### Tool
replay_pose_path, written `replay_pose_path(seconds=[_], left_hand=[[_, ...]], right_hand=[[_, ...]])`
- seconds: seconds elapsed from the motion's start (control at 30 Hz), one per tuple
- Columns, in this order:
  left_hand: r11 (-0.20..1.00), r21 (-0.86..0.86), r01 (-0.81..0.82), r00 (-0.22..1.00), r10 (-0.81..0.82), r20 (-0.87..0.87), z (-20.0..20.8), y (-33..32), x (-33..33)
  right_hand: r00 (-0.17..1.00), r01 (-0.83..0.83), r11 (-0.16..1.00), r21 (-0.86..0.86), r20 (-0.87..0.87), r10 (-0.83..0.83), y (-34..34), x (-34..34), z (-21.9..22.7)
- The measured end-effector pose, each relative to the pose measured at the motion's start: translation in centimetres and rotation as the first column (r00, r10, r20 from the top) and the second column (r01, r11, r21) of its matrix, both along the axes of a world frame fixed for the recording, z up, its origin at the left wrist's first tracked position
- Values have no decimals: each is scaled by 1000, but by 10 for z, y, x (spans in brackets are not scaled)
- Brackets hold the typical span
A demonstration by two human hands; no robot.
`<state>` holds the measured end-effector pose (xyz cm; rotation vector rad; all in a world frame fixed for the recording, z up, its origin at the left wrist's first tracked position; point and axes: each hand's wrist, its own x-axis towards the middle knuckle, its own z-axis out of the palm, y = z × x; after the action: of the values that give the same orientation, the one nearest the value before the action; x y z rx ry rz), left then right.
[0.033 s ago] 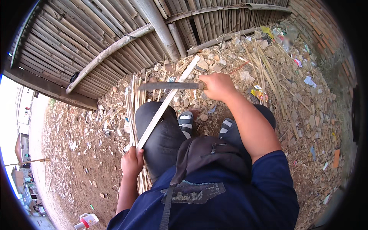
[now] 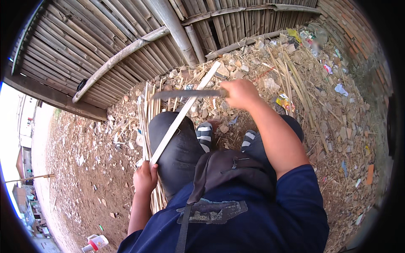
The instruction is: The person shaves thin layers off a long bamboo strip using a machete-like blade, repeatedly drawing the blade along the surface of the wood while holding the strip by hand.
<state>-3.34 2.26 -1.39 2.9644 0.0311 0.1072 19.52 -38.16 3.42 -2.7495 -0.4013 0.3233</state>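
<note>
My left hand [image 2: 144,179] is closed round the near end of a long pale strip of split bamboo [image 2: 172,130]. The strip slants up and away to the right, over my left thigh. My right hand [image 2: 241,95] grips the handle of a long dark knife [image 2: 179,94], with its blade pointing left. In this view the blade crosses over the strip toward its far end; whether it touches the strip I cannot tell. Beside my left leg lies a bundle of thin bamboo strips [image 2: 146,122], partly hidden by my left hand and leg.
Ahead stands a bamboo slat wall [image 2: 126,55] with pole rails. Stones and litter cover the ground, with more loose strips [image 2: 295,80] to the right. A brick wall [image 2: 354,33] rises at the far right. A white and red container [image 2: 97,242] lies at lower left.
The knife blade has turned slightly in my right hand and looks narrower. My left hand and the bamboo strip have not visibly moved.
</note>
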Motion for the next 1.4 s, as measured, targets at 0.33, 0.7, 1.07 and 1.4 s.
replay_pose_path(seconds=[0.33,0.7,1.07,1.4], left_hand=[[999,-38,-7,1000,8,4,-9,17,-10],[1000,-1,-27,1000,27,-7,13,-19,1],[997,47,-59,998,58,20,11,-22,2],[996,46,-77,997,76,19,15,-28,7]], right_hand=[[853,456,753,474,8,-522,-54,45,-59],[964,-145,976,165,246,102,12,-18,-10],[998,66,994,88,19,-68,14,-9,2],[997,56,993,105,53,-62,20,-4,-15]])
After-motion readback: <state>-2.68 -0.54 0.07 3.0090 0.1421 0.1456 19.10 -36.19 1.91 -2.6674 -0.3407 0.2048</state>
